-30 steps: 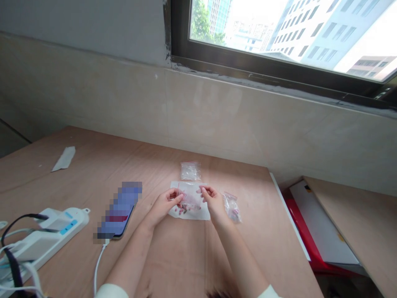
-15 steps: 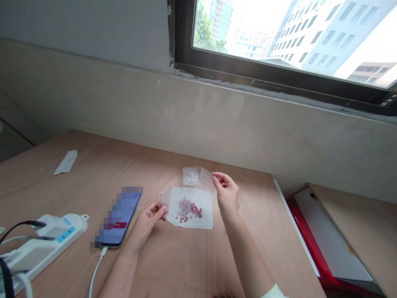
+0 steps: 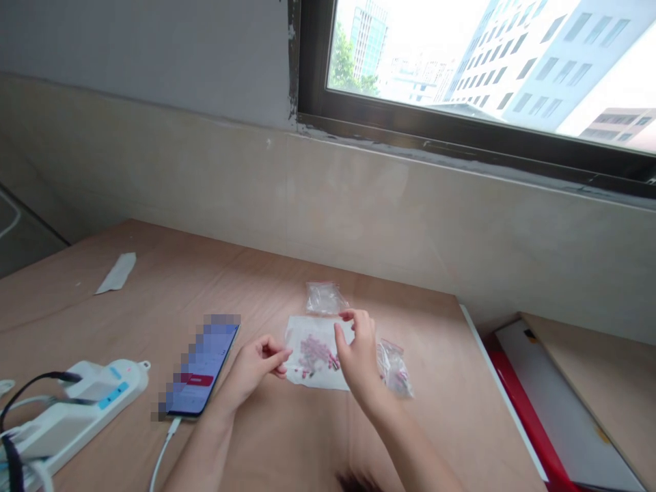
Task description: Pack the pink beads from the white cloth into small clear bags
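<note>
Pink beads (image 3: 315,352), with a few dark bits among them, lie on a white sheet of paper (image 3: 322,385). The beads look hazy, as a thin clear plastic bag (image 3: 297,336) seems to lie over them. My left hand (image 3: 261,359) pinches the left edge of this bag, though the film is hard to make out at the fingertips. Above the right side of the sheet is my right hand (image 3: 357,342), thumb and forefinger apart, with nothing visible between them. It hides the sheet's right edge.
Behind the sheet lies a clear zip bag (image 3: 324,298); another zip bag (image 3: 397,369) with small items is at right. To the left are a phone (image 3: 202,372) on its cable, a white power strip (image 3: 97,403) and a paper scrap (image 3: 117,273). A wall stands behind the table.
My right hand has let go of the plastic film it was lifting and come down left over the sheet, fingers parting. The zip bag at right has come into view.
</note>
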Demonstrator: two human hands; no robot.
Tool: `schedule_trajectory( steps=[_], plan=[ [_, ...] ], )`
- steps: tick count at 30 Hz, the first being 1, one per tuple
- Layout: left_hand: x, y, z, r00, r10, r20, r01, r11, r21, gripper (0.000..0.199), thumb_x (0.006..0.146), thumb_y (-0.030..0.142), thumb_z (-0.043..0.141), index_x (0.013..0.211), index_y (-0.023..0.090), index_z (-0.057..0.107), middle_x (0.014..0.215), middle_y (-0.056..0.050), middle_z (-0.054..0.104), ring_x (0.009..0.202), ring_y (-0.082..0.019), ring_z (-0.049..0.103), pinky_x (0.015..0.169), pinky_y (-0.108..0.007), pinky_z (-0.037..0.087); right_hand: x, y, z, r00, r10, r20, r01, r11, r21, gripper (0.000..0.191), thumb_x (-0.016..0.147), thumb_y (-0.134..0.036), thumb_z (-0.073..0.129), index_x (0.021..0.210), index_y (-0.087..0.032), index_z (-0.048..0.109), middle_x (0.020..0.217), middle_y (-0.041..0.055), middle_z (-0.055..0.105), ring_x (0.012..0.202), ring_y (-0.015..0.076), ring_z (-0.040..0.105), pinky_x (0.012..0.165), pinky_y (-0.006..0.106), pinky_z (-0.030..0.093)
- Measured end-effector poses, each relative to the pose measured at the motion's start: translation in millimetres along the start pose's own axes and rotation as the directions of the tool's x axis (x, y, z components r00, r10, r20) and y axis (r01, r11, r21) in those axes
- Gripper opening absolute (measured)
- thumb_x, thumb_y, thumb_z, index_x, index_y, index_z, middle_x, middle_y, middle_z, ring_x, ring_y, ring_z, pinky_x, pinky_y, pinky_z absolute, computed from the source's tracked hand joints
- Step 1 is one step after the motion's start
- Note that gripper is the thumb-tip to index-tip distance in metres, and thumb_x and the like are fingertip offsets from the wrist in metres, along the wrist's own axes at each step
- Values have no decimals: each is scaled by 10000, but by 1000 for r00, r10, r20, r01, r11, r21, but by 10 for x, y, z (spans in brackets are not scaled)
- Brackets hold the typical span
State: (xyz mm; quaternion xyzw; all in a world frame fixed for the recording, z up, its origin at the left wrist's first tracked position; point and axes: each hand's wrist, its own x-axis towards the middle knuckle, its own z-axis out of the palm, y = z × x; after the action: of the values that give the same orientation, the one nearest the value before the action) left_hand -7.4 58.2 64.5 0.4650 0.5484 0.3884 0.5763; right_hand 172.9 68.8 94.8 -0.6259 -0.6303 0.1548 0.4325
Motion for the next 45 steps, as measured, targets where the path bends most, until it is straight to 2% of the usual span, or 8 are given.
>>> schedule_trajectory(
  steps=[6,12,22,29,34,38,43,45],
  plan=[
    [-119,164,278,993,100,59,-110,975,195,294,621,372,594,525,163,412,450,59,489,408,-97,526,419,-208,429,-333,-228,-42,929,79,361,-147,975,167,142,736,-273,453,630,-177,454,636,7,506,607,126,442,563,243,343],
    [-318,222,373,986,140,88,-155,970,189,277,627,348,570,507,169,395,506,59,422,478,-86,470,429,-214,470,-406,-180,-52,871,78,486,-233,935,268,132,722,-256,453,627,-168,477,602,-13,502,568,102,434,525,216,335],
    [-284,345,331,951,167,259,-229,945,234,194,745,333,465,706,169,562,712,0,589,682,-134,563,616,-231,453,-287,-114,-17,850,189,492,-374,874,310,117,693,-211,417,593,-165,456,591,-17,483,586,107,447,562,223,347],
    [-169,380,286,937,105,334,-163,975,150,219,733,315,460,601,148,515,592,23,527,538,-97,525,546,-231,444,-187,-161,-69,820,75,568,-366,831,419,110,673,-186,394,576,-168,442,556,-40,437,538,84,401,515,198,311],
    [-190,339,280,985,101,137,-132,961,243,121,627,200,502,543,168,421,499,68,419,447,-72,446,423,-185,402,-254,-210,-56,849,154,506,-359,870,338,114,600,-141,394,493,-171,369,494,-55,339,493,71,322,466,192,251],
    [-220,254,201,984,173,-32,-144,896,421,160,617,187,480,514,181,357,448,84,380,396,-62,395,377,-164,326,-325,-241,-32,867,255,428,-387,886,256,139,580,-154,404,466,-178,327,466,-60,300,476,68,291,445,195,219],
    [-242,273,165,962,251,109,-268,781,565,79,673,253,471,721,190,478,604,46,485,532,-106,485,494,-215,402,-367,-325,-45,829,168,533,-361,890,280,139,573,-150,410,451,-172,347,453,-61,318,468,65,305,447,195,221],
    [-225,314,164,933,336,132,-348,743,571,222,691,203,437,910,194,473,814,-5,531,704,-135,535,630,-256,442,-353,-335,-53,822,171,543,-377,878,296,139,571,-152,415,444,-170,360,438,-63,329,455,64,313,441,196,221]
  ],
)
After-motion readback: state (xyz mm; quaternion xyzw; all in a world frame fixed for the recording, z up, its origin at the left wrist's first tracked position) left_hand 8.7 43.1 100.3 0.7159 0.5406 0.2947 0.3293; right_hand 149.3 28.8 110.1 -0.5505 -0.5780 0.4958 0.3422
